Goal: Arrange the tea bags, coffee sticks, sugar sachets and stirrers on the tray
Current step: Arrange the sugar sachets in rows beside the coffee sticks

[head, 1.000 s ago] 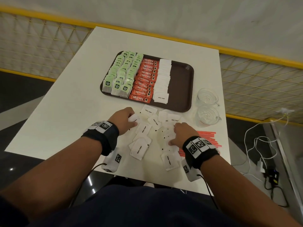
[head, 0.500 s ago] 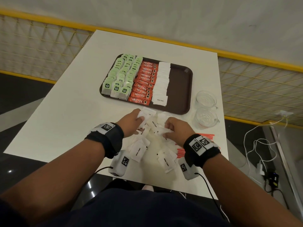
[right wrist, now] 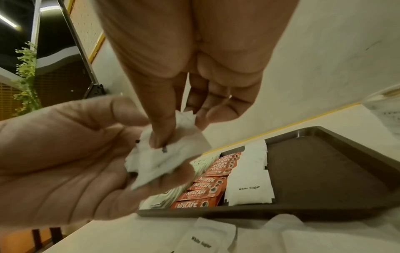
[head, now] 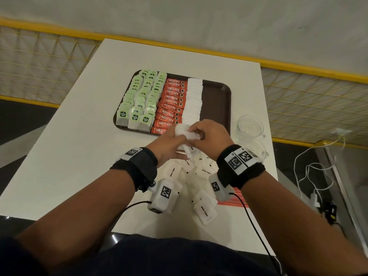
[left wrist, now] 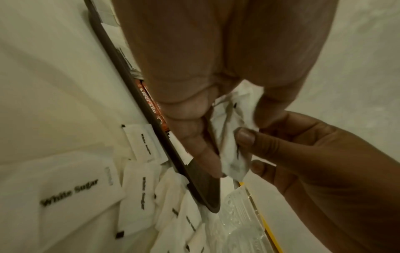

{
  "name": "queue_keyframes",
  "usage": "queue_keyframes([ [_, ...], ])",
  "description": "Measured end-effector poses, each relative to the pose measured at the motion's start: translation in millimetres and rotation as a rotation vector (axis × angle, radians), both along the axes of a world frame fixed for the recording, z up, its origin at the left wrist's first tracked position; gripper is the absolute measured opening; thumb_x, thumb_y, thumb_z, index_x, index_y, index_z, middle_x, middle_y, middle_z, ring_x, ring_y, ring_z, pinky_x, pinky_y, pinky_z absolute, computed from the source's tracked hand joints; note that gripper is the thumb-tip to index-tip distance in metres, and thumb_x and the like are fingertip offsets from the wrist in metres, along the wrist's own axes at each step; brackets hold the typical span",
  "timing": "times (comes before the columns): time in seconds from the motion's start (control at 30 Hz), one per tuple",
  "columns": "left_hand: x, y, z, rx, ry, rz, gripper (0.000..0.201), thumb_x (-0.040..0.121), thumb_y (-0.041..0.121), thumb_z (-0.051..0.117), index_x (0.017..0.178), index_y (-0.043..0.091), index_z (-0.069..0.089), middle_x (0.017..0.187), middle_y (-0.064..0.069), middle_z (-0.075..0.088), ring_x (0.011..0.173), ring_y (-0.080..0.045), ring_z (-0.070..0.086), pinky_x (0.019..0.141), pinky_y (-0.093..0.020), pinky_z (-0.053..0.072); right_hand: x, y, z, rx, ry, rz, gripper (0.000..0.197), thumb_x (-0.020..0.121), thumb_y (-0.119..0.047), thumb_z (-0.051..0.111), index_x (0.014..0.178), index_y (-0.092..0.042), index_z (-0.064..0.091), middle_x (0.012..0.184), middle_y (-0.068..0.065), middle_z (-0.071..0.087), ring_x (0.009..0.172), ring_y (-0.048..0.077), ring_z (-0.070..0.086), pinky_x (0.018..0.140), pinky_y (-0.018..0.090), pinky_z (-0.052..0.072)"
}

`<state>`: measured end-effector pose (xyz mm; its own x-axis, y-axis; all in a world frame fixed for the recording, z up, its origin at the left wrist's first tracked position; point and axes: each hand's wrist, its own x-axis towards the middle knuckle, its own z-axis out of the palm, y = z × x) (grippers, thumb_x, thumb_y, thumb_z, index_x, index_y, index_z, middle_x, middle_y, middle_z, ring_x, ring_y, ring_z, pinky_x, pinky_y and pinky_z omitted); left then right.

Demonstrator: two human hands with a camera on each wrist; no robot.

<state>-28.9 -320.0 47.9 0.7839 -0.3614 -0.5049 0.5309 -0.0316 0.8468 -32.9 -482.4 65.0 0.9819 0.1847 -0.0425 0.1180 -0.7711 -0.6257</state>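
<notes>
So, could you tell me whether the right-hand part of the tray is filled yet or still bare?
Still bare. The tray shows dark bottom right of the sugar sachet column; stirrers still lie on the table.

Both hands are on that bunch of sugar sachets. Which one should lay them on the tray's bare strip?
Right, probably. The right hand pinches the sachets from above, and sits nearer the tray's bare right side. The left hand cups them from below.

dim warm indoor light | soft shadows | wrist views blurred close up | edges strongly bowed
</notes>
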Motion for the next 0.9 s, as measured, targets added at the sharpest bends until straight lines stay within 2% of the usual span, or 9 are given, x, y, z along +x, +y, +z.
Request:
queue_keyframes([
  [0.1,14,3,-6,-0.005,-0.041,0.028,0.047,0.094,0.004,0.055,0.135,0.022,0.042,0.125,-0.012,0.062,0.104,-0.030,0.069,0.083,-0.045,0.059,9,-1,-8,0.073,0.033,-0.186,0.040,0.075,-0.036,0.081,0.108,-0.025,0.061,0.092,-0.007,0.056,0.075,0.004,0.053,0.071,0.022,0.049],
  [0.2,26,3,-8,-0.031,-0.091,0.076,0.042,0.092,-0.004,0.054,0.125,0.021,0.048,0.117,-0.009,0.067,0.099,-0.028,0.071,0.075,-0.039,0.060,14,-3,-18,0.136,0.275,-0.316,0.041,0.075,-0.044,0.080,0.099,-0.018,0.060,0.090,-0.003,0.065,0.081,0.011,0.063,0.073,0.029,0.053],
  [0.3,34,3,-16,0.002,-0.124,0.091,0.041,0.090,-0.007,0.059,0.120,0.020,0.052,0.113,-0.008,0.069,0.099,-0.025,0.071,0.082,-0.045,0.059,9,2,-27,0.524,0.516,-0.442,0.022,0.081,-0.025,0.079,0.088,-0.014,0.062,0.087,0.005,0.072,0.079,0.018,0.072,0.071,0.032,0.057],
  [0.4,41,6,-24,-0.004,-0.104,0.082,0.046,0.089,-0.005,0.064,0.126,0.018,0.050,0.122,-0.012,0.066,0.105,-0.028,0.069,0.087,-0.049,0.057,12,3,-37,0.655,0.501,-0.523,0.012,0.085,-0.015,0.075,0.089,-0.013,0.064,0.094,0.010,0.074,0.085,0.024,0.073,0.076,0.035,0.058],
  [0.5,50,13,-30,-0.007,-0.051,0.154,0.049,0.092,-0.003,0.061,0.132,0.019,0.043,0.126,-0.009,0.062,0.108,-0.029,0.067,0.085,-0.044,0.058,26,-6,-48,0.531,0.447,-0.539,0.012,0.087,-0.015,0.072,0.096,-0.012,0.064,0.100,0.011,0.072,0.088,0.025,0.072,0.077,0.036,0.060],
  [0.6,61,24,-36,0.024,-0.032,0.208,0.050,0.092,-0.002,0.061,0.132,0.020,0.040,0.128,-0.009,0.057,0.110,-0.031,0.064,0.084,-0.041,0.059,39,-17,-57,0.229,0.361,-0.464,0.014,0.088,-0.021,0.071,0.099,-0.015,0.066,0.096,0.006,0.071,0.086,0.023,0.069,0.082,0.040,0.058],
  [0.7,68,32,-42,0.049,-0.030,0.195,0.050,0.092,-0.001,0.062,0.132,0.019,0.039,0.128,-0.010,0.057,0.111,-0.031,0.064,0.081,-0.039,0.059,51,-17,-57,-0.026,0.355,-0.350,0.021,0.089,-0.025,0.068,0.108,-0.016,0.065,0.096,0.000,0.064,0.084,0.016,0.061,0.079,0.029,0.049],
  [0.8,73,37,-46,0.065,-0.028,0.199,0.049,0.092,0.000,0.062,0.131,0.019,0.038,0.127,-0.009,0.058,0.110,-0.029,0.064,0.080,-0.038,0.060,64,-12,-58,-0.144,0.365,-0.267,0.026,0.090,-0.025,0.068,0.114,-0.015,0.065,0.094,-0.004,0.055,0.087,0.013,0.053,0.082,0.026,0.042],
  [0.9,76,41,-47,0.069,-0.021,0.212,0.046,0.093,0.002,0.062,0.128,0.019,0.038,0.123,-0.005,0.059,0.108,-0.028,0.066,0.082,-0.040,0.060,73,-7,-64,-0.188,0.406,-0.280,0.022,0.087,-0.024,0.071,0.106,-0.017,0.062,0.092,-0.004,0.055,0.088,0.016,0.055,0.080,0.026,0.040],
])
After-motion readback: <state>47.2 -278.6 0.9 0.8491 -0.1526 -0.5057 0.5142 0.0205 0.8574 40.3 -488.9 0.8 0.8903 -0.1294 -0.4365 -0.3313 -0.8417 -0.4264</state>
